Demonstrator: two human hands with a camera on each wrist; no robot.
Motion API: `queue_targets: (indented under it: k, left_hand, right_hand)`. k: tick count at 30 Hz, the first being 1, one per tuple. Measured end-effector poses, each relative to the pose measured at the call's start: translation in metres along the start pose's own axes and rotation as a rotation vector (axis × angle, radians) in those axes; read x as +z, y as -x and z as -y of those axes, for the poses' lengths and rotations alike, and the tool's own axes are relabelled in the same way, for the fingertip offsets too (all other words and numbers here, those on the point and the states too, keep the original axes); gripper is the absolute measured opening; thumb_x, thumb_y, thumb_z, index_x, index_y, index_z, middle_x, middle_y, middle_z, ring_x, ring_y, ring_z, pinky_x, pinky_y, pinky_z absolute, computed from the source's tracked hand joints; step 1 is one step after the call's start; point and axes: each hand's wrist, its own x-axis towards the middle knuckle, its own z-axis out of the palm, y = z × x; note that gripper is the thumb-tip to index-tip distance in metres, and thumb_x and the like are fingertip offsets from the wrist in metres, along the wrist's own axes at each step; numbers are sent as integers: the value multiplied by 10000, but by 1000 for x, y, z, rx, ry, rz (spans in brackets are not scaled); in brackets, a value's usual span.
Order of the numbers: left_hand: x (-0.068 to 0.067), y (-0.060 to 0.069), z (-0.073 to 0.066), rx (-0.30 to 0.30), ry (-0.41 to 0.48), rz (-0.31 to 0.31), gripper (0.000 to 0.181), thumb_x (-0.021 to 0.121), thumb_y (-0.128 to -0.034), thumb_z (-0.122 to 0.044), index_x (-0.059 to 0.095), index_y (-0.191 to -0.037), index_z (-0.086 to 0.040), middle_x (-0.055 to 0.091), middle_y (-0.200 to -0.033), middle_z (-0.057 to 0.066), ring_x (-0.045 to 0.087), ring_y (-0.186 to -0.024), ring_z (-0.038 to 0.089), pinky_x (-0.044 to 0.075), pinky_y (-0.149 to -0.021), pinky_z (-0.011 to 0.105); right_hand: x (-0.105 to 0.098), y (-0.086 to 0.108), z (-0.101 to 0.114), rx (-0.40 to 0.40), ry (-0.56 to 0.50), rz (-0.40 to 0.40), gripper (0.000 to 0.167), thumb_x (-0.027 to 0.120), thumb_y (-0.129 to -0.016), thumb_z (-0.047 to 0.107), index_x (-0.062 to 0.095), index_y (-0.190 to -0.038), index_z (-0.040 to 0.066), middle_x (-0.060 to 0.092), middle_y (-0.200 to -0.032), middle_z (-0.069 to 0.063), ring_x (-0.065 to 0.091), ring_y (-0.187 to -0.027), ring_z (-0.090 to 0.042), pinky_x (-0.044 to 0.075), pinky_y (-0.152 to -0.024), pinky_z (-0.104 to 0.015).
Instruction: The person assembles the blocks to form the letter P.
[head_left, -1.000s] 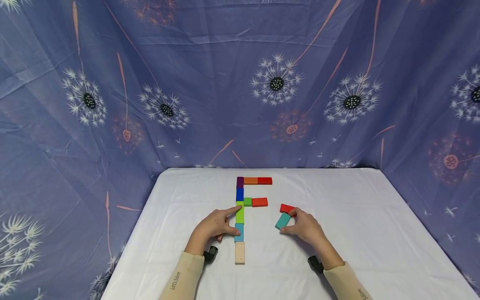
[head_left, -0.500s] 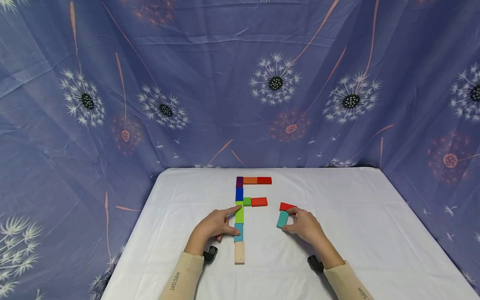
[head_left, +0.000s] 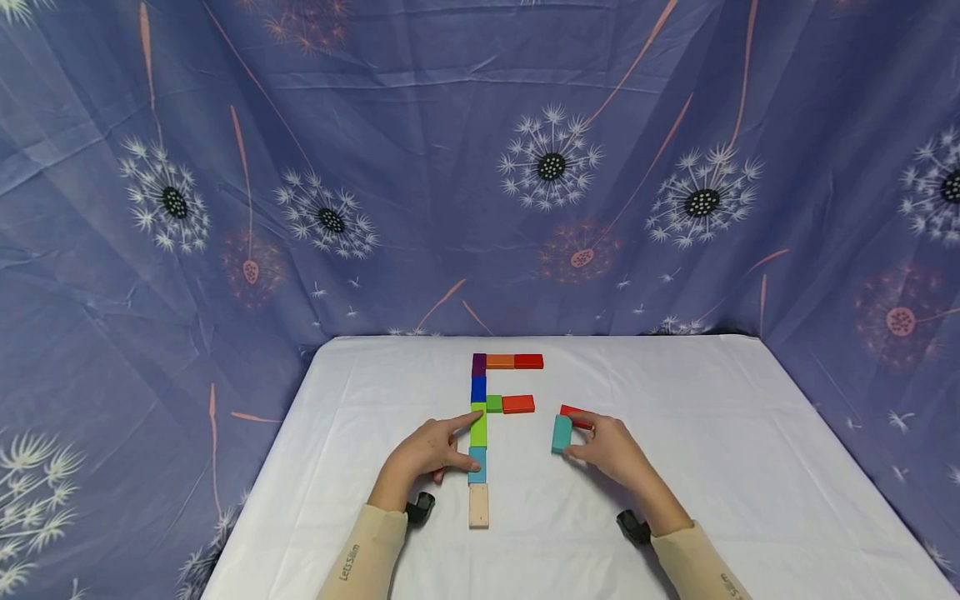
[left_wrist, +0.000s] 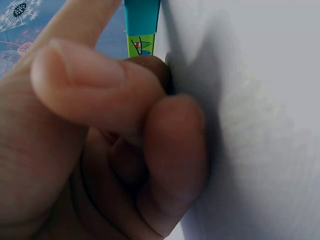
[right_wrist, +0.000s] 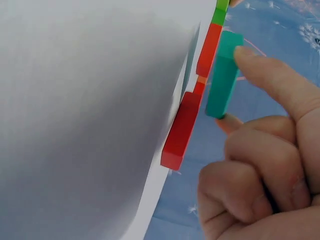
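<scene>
My left hand (head_left: 429, 450) rests beside a column of wooden blocks. Its index fingertip touches the lime block (head_left: 478, 429), and its thumb lies on the light blue block (head_left: 477, 473). In the left wrist view the other fingers are curled near the cloth. Between thumb and index finger, my right hand (head_left: 611, 450) pinches a teal block (head_left: 561, 434) by its two ends. The right wrist view shows this teal block (right_wrist: 224, 75) raised off the cloth. A loose red block (head_left: 576, 414) lies just behind it, partly hidden by the index finger in the head view.
The column also has purple (head_left: 479, 364), blue (head_left: 478, 389) and plain wood (head_left: 478, 506) blocks. Rightward run an orange block (head_left: 500, 362) with a red one (head_left: 528, 362), and a green block (head_left: 494, 404) with another red one (head_left: 518, 404). White cloth covers the table (head_left: 720, 433).
The teal block in my right hand has turned from slanted to nearly upright in the head view and shifted slightly away from me. My left hand stays in place.
</scene>
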Motion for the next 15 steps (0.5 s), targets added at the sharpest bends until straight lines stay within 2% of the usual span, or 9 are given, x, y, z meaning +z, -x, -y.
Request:
queue_targets:
  k: [8,15]
  left_hand:
    - [-1,1,-1,14,2,4,932,943,-802,-357,480,-1611,-330,569,-616,-13,520,-359,134,497,-519,331]
    - [-1,1,-2,9,2,6,936,944,-800,-356,477,-1612,-334,568,-613,-14,516,-358,131,492,-510,330]
  right_hand:
    - [-10,-6,-2,-25,-45,12,658,872,-863,208,636,-1466,90,415,-612,41,372,-574,-109,310,-526,-226]
    - [-20,-16,-1,-60,-66,36,664,863,-879,203,611,-1479,71,340,-592,55,314,-558,-110,285,-516,-228]
